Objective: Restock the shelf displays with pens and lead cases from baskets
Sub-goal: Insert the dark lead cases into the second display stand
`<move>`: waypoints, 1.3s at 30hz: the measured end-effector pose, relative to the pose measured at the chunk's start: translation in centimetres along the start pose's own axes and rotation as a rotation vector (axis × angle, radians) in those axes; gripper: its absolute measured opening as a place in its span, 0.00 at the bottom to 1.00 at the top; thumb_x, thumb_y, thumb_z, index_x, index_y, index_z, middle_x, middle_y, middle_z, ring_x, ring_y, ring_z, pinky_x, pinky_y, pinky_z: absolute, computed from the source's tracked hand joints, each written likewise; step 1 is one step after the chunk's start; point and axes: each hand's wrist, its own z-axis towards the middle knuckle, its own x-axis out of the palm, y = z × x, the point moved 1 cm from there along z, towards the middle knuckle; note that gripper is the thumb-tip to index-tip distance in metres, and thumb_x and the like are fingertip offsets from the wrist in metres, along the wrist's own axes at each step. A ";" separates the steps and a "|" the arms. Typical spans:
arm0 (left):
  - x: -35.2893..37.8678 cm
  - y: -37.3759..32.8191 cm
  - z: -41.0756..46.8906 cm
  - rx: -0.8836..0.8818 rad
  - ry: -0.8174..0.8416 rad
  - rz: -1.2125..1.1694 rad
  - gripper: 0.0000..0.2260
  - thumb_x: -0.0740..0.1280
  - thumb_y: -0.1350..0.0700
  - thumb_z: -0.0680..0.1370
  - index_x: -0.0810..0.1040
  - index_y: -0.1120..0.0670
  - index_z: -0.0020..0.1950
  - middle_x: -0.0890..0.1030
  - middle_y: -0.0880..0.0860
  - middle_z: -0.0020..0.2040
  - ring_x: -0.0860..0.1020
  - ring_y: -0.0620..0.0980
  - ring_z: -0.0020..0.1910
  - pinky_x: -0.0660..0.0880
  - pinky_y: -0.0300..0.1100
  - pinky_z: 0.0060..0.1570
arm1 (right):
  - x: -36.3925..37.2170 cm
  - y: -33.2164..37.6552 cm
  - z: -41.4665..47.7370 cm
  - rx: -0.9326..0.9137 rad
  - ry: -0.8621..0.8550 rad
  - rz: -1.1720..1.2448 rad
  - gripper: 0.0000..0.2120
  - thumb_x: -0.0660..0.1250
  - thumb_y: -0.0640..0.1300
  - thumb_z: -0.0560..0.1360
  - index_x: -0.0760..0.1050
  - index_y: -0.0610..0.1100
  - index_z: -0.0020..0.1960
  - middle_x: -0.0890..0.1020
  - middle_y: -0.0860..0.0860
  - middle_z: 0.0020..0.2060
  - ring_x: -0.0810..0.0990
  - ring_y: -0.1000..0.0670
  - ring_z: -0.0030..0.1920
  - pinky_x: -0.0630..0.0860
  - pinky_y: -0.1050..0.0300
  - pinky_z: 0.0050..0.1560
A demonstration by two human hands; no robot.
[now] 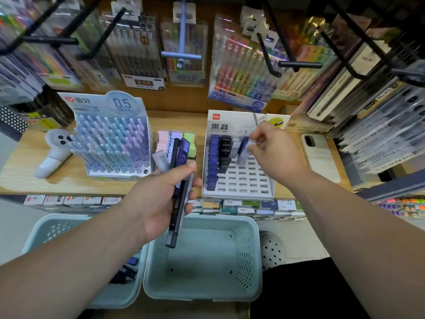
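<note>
Pale teal baskets [247,229] (perforated walls); blue and black lead cases [213,157].

Bright even light, blurred top, fisheye edges.

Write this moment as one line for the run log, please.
left hand: holds lead cases | right hand: pinches clear case at display tray | step: likely slotting case

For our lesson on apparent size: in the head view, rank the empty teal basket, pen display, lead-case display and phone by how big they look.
1. Empty teal basket, though it is nearest the camera.
2. Pen display and lead-case display: look alike, not ranked.
3. Phone.
</note>
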 end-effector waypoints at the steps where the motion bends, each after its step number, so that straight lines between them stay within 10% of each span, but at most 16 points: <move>1: 0.1 0.0 -0.1 -0.001 0.006 0.004 0.12 0.74 0.50 0.74 0.81 0.54 0.53 0.84 0.53 0.41 0.76 0.47 0.29 0.73 0.40 0.30 | 0.3 0.0 0.1 -0.001 0.003 0.012 0.07 0.70 0.39 0.77 0.73 0.49 0.47 0.78 0.55 0.34 0.77 0.51 0.35 0.72 0.56 0.36; 10: -0.4 0.2 -0.2 -0.016 -0.025 0.025 0.15 0.75 0.51 0.74 0.82 0.57 0.57 0.84 0.54 0.41 0.76 0.47 0.29 0.73 0.40 0.29 | 2.1 -0.6 0.3 -0.139 0.033 -0.126 0.04 0.72 0.39 0.76 0.77 0.45 0.46 0.82 0.51 0.39 0.80 0.46 0.42 0.78 0.50 0.56; 23: -0.2 -0.1 -0.4 -0.038 0.047 0.039 0.10 0.71 0.54 0.76 0.81 0.57 0.55 0.84 0.55 0.41 0.76 0.48 0.32 0.72 0.42 0.31 | 3.0 0.5 0.5 -0.230 0.046 -0.325 0.11 0.66 0.44 0.80 0.83 0.46 0.59 0.78 0.46 0.55 0.80 0.42 0.51 0.78 0.51 0.49; 26: -0.3 -0.1 -0.4 -0.031 0.081 0.070 0.10 0.73 0.54 0.73 0.83 0.56 0.52 0.84 0.56 0.41 0.76 0.49 0.32 0.72 0.42 0.30 | 1.9 3.5 -0.1 -0.206 -0.023 -0.084 0.10 0.66 0.51 0.80 0.83 0.47 0.52 0.81 0.48 0.46 0.80 0.49 0.43 0.78 0.53 0.46; 30: 0.0 0.2 -0.6 -0.001 0.138 0.133 0.14 0.74 0.52 0.72 0.83 0.57 0.54 0.84 0.56 0.41 0.76 0.50 0.32 0.71 0.41 0.29 | 0.8 7.7 -2.0 0.062 0.333 0.552 0.13 0.70 0.52 0.78 0.81 0.43 0.43 0.81 0.45 0.34 0.79 0.51 0.30 0.72 0.59 0.28; 39: 0.3 0.7 -0.9 0.025 0.125 0.153 0.18 0.67 0.42 0.78 0.84 0.56 0.51 0.84 0.58 0.42 0.76 0.51 0.32 0.71 0.42 0.29 | 0.1 7.4 -2.9 0.249 0.369 0.652 0.05 0.70 0.37 0.76 0.78 0.41 0.41 0.80 0.47 0.27 0.78 0.52 0.25 0.71 0.62 0.25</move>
